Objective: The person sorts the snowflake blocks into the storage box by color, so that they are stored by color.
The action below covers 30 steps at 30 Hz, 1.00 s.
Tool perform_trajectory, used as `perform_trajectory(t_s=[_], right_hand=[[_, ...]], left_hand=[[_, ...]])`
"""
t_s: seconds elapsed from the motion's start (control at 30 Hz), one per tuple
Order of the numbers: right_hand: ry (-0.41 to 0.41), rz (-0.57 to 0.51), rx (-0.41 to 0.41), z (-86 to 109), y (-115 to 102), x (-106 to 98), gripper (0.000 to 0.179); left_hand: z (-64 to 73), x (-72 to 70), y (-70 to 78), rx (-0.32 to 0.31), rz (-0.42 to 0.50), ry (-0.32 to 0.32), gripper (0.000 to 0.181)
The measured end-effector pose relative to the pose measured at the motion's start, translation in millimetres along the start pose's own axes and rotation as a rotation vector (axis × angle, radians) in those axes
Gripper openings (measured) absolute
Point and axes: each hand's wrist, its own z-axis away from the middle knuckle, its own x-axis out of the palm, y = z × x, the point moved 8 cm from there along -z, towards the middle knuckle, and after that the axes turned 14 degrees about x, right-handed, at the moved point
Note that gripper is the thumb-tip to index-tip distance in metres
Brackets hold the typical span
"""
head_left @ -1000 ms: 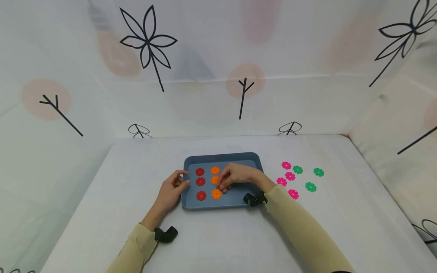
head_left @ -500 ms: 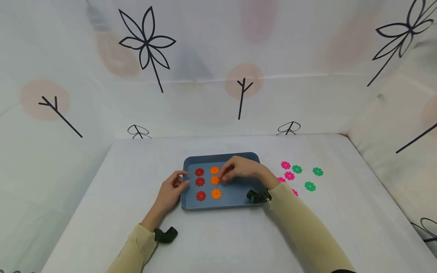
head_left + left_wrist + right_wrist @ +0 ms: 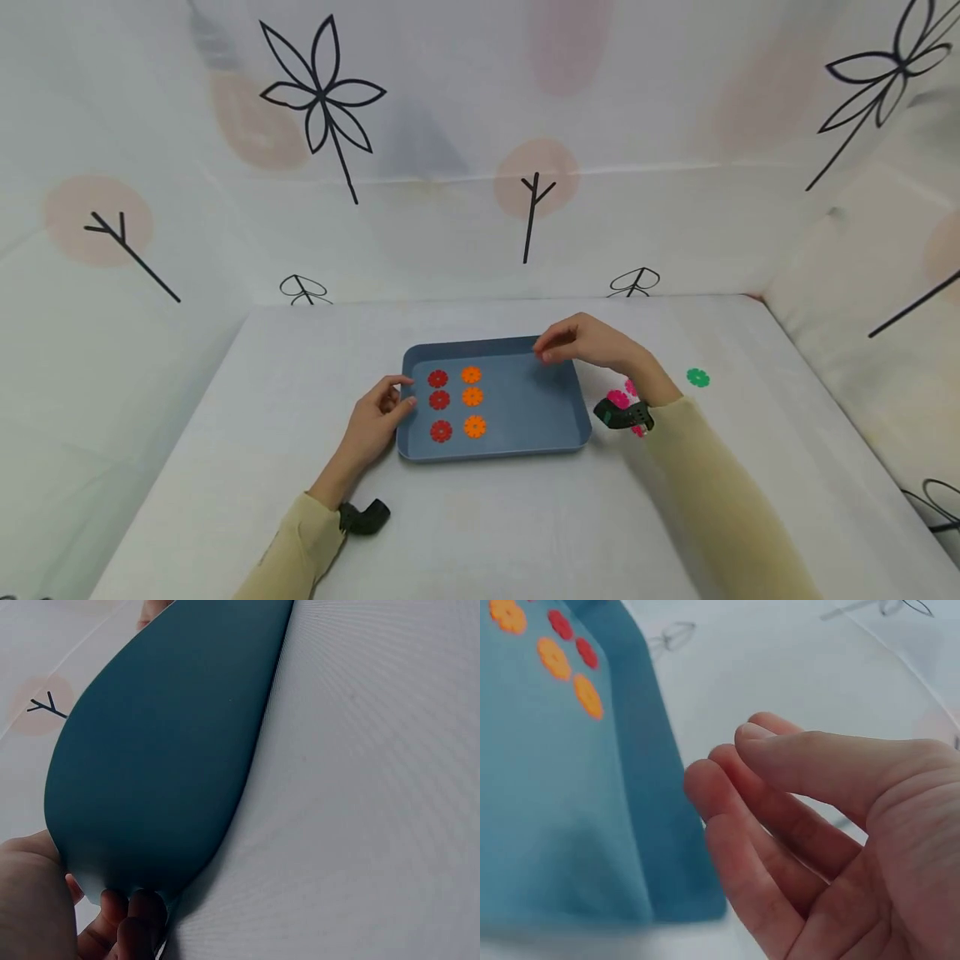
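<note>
A blue-grey tray (image 3: 528,417) lies on the white table, with three red flower-shaped discs (image 3: 439,400) in a column at its left. Three orange flower-shaped discs (image 3: 473,397) form a second column beside them. My left hand (image 3: 377,417) holds the tray's left end, thumb and forefinger at the rim. In the left wrist view, curled fingertips (image 3: 142,907) meet the tray's outer wall. Above the tray's far right corner is my right hand (image 3: 588,342), its fingers loosely bent. The right wrist view shows nothing between that thumb and those fingers (image 3: 754,862).
To the right of the tray lie pink flower-shaped discs (image 3: 618,398), partly covered by the right wrist and its camera (image 3: 622,414). A green flower-shaped disc (image 3: 697,377) lies farther right. Patterned white cloth (image 3: 420,233) walls in the back and sides.
My right hand has lifted off the orange discs and moved right, to the tray's far right corner. All the orange discs now show fully. The left hand stays at the tray.
</note>
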Motion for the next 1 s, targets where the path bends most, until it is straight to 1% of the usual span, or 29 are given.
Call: perform_trajectory(t_s=[0.07, 0.17, 0.27, 0.33, 0.47, 0.57, 0.7, 0.87, 1.0], right_hand=[[0.048, -0.017, 0.019, 7.0, 8, -13, 0.030], [0.143, -0.053, 0.048, 17.8, 25, -32, 0.031], [0.234, -0.042, 0.089, 29.0, 45, -47, 0.033], [0.277, -0.012, 0.131, 36.5, 60, -56, 0.035], [0.331, 0.056, 0.207, 50.9, 86, -70, 0.038], [0.374, 0.104, 0.239, 61.3, 101, -80, 0.038], [0.423, 0.155, 0.267, 74.6, 116, -91, 0.039], [0.440, 0.185, 0.295, 88.7, 131, -101, 0.043], [0.448, 0.210, 0.317, 99.2, 146, -108, 0.046]], left_hand=[[0.0, 0.3, -0.9, 0.000, -0.001, 0.000, 0.029], [0.2, 0.7, -1.4, -0.002, -0.003, -0.002, 0.029], [0.4, 0.8, -0.5, -0.005, -0.005, -0.003, 0.028], [0.6, 0.8, 0.5, -0.007, -0.008, -0.006, 0.028], [0.8, 0.5, 1.2, -0.009, -0.015, -0.012, 0.027], [1.0, 0.0, 1.1, -0.006, -0.020, -0.014, 0.028], [1.6, -0.4, 1.3, -0.001, -0.015, -0.011, 0.028], [1.9, -0.3, 1.4, 0.009, -0.012, -0.007, 0.028], [1.6, 0.3, 1.4, -0.005, -0.020, -0.006, 0.027]])
